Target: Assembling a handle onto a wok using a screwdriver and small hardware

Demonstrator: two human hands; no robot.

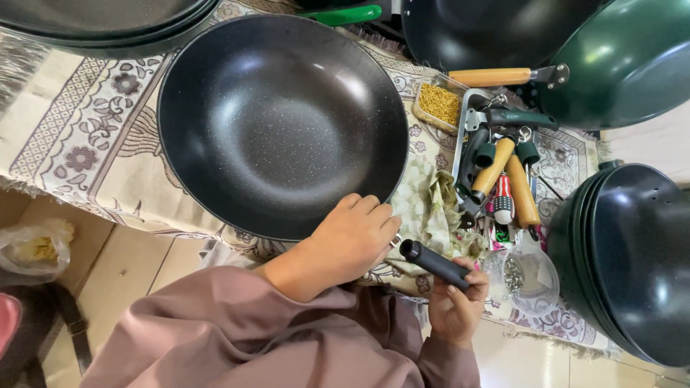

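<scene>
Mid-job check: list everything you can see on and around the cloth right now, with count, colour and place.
wok: one, black speckled, centre of the cloth
patterned cloth: one, beige with purple flowers, covering the table
black handle: one, held at the near edge, beside the wok rim
green rag: one, right of the wok
tool tray: one, metal, holding wooden-handled and green-handled tools
box of small brass parts: one, clear, behind the tray
clear cup: one, small silvery parts inside, near right
stacked woks: several, dark green, right edge; more woks along the top
plastic bag: one, on the floor, left
left hand: on the wok's near rim
right hand: grips the black handle
</scene>
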